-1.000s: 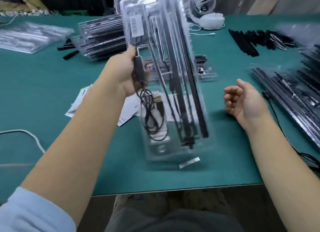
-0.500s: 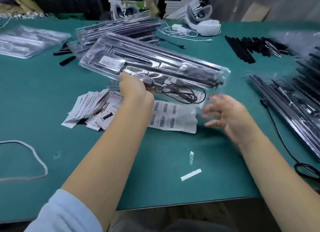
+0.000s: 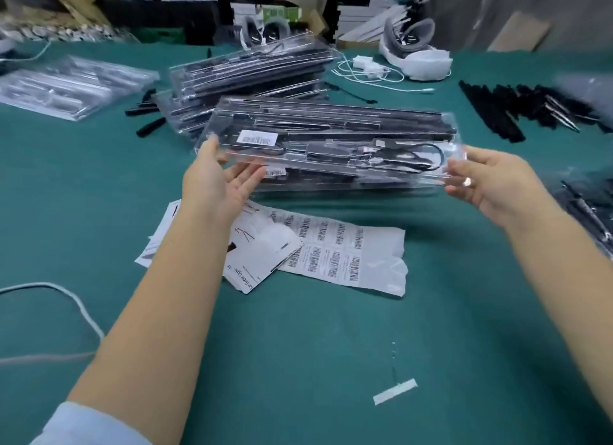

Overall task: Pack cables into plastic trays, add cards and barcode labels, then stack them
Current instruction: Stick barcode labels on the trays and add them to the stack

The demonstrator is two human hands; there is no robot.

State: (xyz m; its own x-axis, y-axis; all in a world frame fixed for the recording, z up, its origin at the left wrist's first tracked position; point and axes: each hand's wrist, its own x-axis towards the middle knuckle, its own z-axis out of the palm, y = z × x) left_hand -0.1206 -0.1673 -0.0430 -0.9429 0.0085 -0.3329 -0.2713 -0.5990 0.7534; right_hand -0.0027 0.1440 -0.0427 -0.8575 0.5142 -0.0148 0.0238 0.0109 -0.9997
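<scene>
Right now my left hand and right hand, fingers spread, cradle the ends of the packed tray above the stack, and so loose a hold could let it slide off crooked.

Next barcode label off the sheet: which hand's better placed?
Probably left. The left hand sits almost above the barcode label sheet, at the packed tray's left end. The right hand is at the far end, further from the sheet.
</scene>
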